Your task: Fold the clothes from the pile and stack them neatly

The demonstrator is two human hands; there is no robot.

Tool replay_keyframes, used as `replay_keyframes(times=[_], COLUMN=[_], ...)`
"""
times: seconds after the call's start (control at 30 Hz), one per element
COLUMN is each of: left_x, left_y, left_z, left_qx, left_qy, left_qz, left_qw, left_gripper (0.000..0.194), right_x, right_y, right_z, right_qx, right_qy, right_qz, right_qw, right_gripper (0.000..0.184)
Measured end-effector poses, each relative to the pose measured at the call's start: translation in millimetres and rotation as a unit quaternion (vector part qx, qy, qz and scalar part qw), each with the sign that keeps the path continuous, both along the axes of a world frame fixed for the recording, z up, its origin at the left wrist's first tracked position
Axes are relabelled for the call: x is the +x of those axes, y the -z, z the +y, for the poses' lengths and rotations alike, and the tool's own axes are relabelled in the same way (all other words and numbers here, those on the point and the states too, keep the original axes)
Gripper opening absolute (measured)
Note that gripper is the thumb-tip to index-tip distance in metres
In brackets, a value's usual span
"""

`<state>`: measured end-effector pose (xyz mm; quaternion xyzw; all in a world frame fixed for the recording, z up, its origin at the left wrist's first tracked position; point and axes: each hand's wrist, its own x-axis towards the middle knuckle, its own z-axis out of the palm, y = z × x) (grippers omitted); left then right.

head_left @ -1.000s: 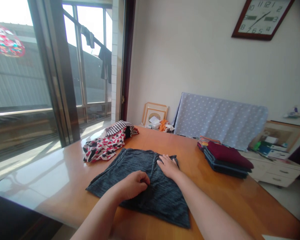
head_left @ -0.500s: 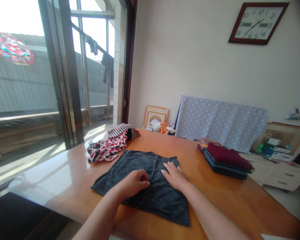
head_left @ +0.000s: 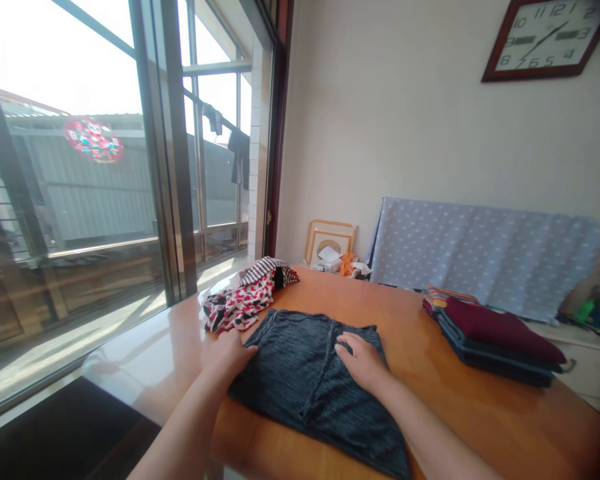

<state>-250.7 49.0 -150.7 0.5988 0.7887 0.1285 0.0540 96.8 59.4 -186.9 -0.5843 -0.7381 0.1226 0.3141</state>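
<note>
A dark grey heathered garment (head_left: 305, 373) lies spread flat on the orange wooden table (head_left: 480, 413). My left hand (head_left: 227, 353) rests at the garment's left edge, fingers curled over the fabric there. My right hand (head_left: 363, 360) lies flat on the garment's middle, fingers stretched out and pressing the cloth down. Both forearms reach in from the bottom of the view.
A crumpled red, white and black patterned cloth (head_left: 243, 303) with a striped piece lies just beyond the garment. A stack of folded clothes (head_left: 495, 337), maroon on top, sits at the right. Behind are a dotted blue cover (head_left: 480, 250), picture frames (head_left: 330, 240) and a big window at left.
My left hand has slid from the middle of the garment out to its left edge. My right hand stays flat on the cloth. The camera has turned left.
</note>
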Motion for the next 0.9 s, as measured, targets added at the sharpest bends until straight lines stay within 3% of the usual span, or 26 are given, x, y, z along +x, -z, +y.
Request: replay_keyframes(times=[0.1,0.23,0.5,0.77,0.9], left_x=[-4.0,-1.0,26.3,39.9,41.4], left_y=[-4.0,-4.9,-6.5,17.9,21.1], left_z=[2.6,3.4,1.0,-3.9,-8.2], left_qx=[-0.051,-0.042,-0.008,0.036,0.048], left_qy=[0.031,0.061,0.089,0.102,0.112], left_qz=[-0.041,-0.063,-0.062,-0.060,-0.056], left_qw=[0.997,0.995,0.994,0.992,0.991], left_gripper=[0.038,0.019,0.030,0.029,0.031], right_x=[-16.2,-42.4,-99.3,-158.9,-187.5], right_y=[-8.2,-21.4,-26.5,-30.4,-29.5], right_z=[6.0,17.7,54.1,88.6,100.2], right_qx=[0.013,0.003,-0.079,-0.103,-0.106], right_qy=[-0.012,-0.026,-0.021,-0.006,-0.011], right_qz=[0.025,0.070,0.078,0.050,0.024], right_qw=[1.000,0.997,0.994,0.993,0.994], right_gripper=[0.033,0.029,0.021,0.022,0.032])
